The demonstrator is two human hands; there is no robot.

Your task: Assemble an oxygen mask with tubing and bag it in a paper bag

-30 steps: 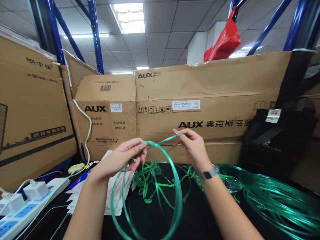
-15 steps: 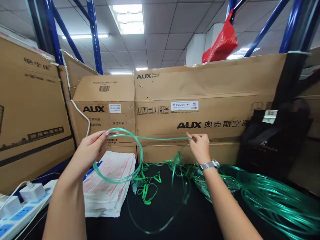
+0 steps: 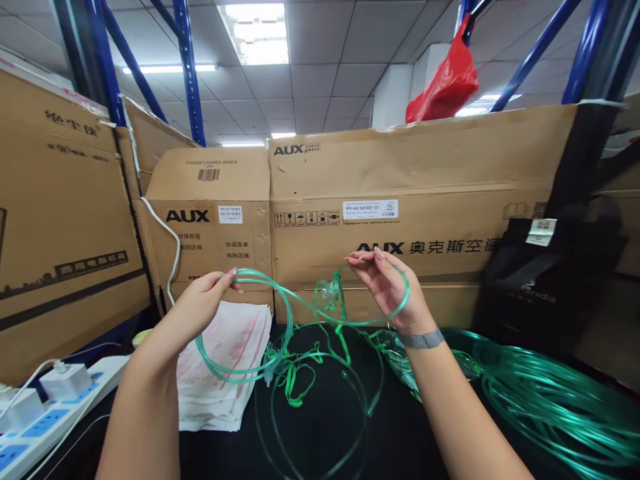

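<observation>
My left hand [image 3: 210, 293] pinches a loose coil of clear green plastic tubing [image 3: 289, 320] at its top, with the loops hanging over white printed bags. From the coil a length runs across to my right hand [image 3: 390, 287], where it curves up around the palm. The right fingers are curled together on the tubing near their tips. Just below them dangles a small clear plastic piece [image 3: 330, 292] with a bright green strap [image 3: 343, 343]. More thin tubing trails down in wide loops over the black surface, where other green straps lie tangled.
A big heap of green tubing [image 3: 555, 400] lies at the right, beside clear plastic pieces [image 3: 407, 363]. White printed bags [image 3: 220, 400] are stacked at left near a power strip [image 3: 55, 413]. Cardboard boxes [image 3: 320, 173] wall the back; a black bag [image 3: 530, 287] hangs at right.
The left hand has moved slightly right and down with the coil. The right hand has turned palm-inward and shifted left, and the tubing, taut before, now sags around it. The clear piece has risen.
</observation>
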